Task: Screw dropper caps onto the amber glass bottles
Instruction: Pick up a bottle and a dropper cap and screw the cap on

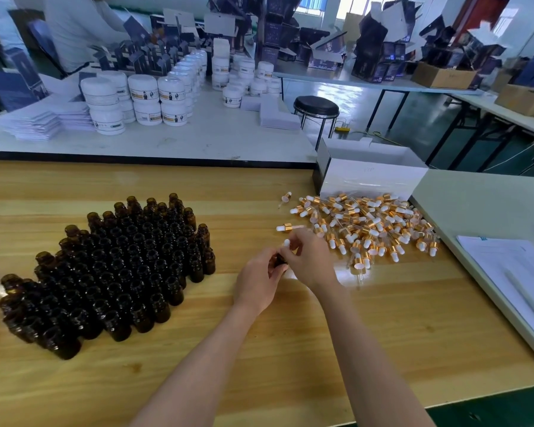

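Both bare forearms reach forward over the wooden table [383,334] from its near edge. They converge just to the right of the block of amber bottles [121,263], which stand upright, uncapped and packed tight.

The left hand [258,282] lies back-up with the wrist bent slightly inward. Its fingers are curled round a single bottle [280,260], of which only a dark sliver shows between the two hands.

The right hand [312,260] meets it from the side away from the block, wrist cocked. Its thumb and fingertips pinch a dropper cap [286,243], whose white rubber bulb sticks up above the fingers, directly over the held bottle. The fingers cover the join, so I cannot tell whether the cap sits on the neck. The two hands are close together around the bottle.

Farther right of the block, beyond the hands, lies a loose heap of dropper caps [361,223] with gold collars and white bulbs. A white box [370,177] stands just behind the heap.
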